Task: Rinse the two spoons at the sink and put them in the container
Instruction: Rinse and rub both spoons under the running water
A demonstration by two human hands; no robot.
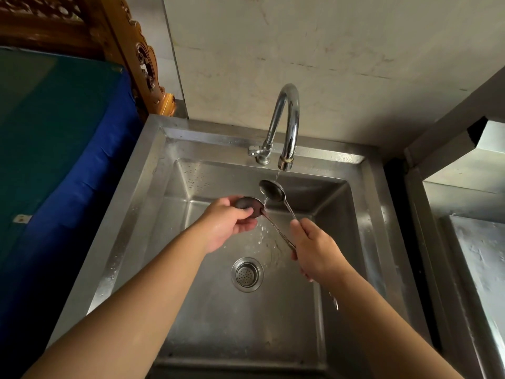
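Counting two spoons over the steel sink [128,214], and two bare hands working them under one tap [287,124]. Upper spoon [272,190] sits right beneath the spout, bowl tilted up and away toward the far-left, its slim handle running down and to the right into the right hand [314,250]; a thin stream of water [278,175] lands on that bowl. Lower spoon [250,205] points its bowl left, long axis slanting down-right across the basin, and its patterned handle also ends in the right hand, which is closed around both handles with fingers curled. Left hand [228,224] comes in from the lower left, forearm stretched out, fingers and thumb pinched on the lower spoon's bowl. One round drain strainer [247,274] sits below, between the two wrists, with water splashing near it.
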